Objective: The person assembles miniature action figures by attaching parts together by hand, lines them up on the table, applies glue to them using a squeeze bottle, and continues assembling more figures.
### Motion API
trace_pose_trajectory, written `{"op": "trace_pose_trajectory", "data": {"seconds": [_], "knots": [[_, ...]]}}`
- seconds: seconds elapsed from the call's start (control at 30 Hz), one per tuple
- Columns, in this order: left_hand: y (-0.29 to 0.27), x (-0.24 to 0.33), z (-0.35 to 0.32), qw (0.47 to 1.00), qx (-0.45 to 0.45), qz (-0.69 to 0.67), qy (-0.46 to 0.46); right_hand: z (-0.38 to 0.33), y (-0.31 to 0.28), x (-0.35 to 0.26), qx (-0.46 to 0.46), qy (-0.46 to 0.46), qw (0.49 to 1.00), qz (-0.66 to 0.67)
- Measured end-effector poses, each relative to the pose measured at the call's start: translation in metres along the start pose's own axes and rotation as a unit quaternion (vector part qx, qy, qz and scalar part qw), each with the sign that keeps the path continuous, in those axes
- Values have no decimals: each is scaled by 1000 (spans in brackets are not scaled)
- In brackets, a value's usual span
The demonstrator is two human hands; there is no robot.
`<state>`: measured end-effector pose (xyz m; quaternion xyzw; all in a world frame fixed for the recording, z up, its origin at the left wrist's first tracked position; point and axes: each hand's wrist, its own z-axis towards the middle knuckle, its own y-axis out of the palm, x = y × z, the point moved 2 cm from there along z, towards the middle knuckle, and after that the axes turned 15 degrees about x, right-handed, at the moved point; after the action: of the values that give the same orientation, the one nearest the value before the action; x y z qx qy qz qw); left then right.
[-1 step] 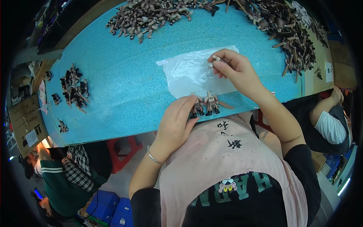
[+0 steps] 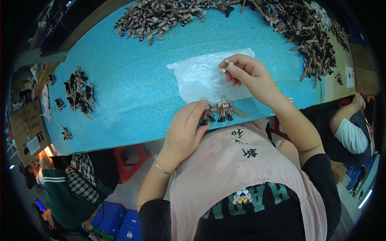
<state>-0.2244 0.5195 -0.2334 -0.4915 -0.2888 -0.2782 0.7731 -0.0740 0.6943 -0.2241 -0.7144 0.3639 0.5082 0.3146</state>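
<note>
Two small toy figures with brown and cream bodies and black boots lie side by side at the table's near edge. My left hand (image 2: 184,129) curls over the left figure (image 2: 208,114), fingers above it and thumb below, hiding part of it. The right figure (image 2: 225,110) lies untouched, a flat brown piece (image 2: 240,113) sticking out beside it. Above a clear plastic sheet (image 2: 197,78), my right hand (image 2: 247,73) pinches a small whitish piece (image 2: 228,62) between thumb and forefinger. A whitish end also shows just below the fingertips; whether it is the same piece I cannot tell.
A big heap of toy parts (image 2: 157,22) covers the far side of the blue table (image 2: 128,80). More dark and brown parts (image 2: 309,44) pile up at the right. Several figures (image 2: 79,94) lie at the left. Other people sit at both ends; a red stool (image 2: 132,162) stands below.
The fingertips of my right hand have shifted slightly around the whitish piece. My left hand and the figure under it have moved only a touch.
</note>
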Motion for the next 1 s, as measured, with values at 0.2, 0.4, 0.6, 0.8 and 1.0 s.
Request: {"op": "trace_pose_trajectory", "data": {"seconds": [0.2,0.4,0.6,0.8,1.0], "knots": [[-27,-6,1,993,21,-58,-104,-27,24,1,-76,6,997,26],[-27,-14,-2,985,23,-92,-147,-42,52,3,-135,-156,974,-96],[-26,-16,-4,981,29,-111,-157,-46,64,3,-147,-166,967,-121],[-28,-16,-2,983,16,-100,-155,-46,64,2,-151,-166,965,-138],[-30,-16,-1,984,10,-92,-152,-46,65,0,-160,-166,964,-133]]}}
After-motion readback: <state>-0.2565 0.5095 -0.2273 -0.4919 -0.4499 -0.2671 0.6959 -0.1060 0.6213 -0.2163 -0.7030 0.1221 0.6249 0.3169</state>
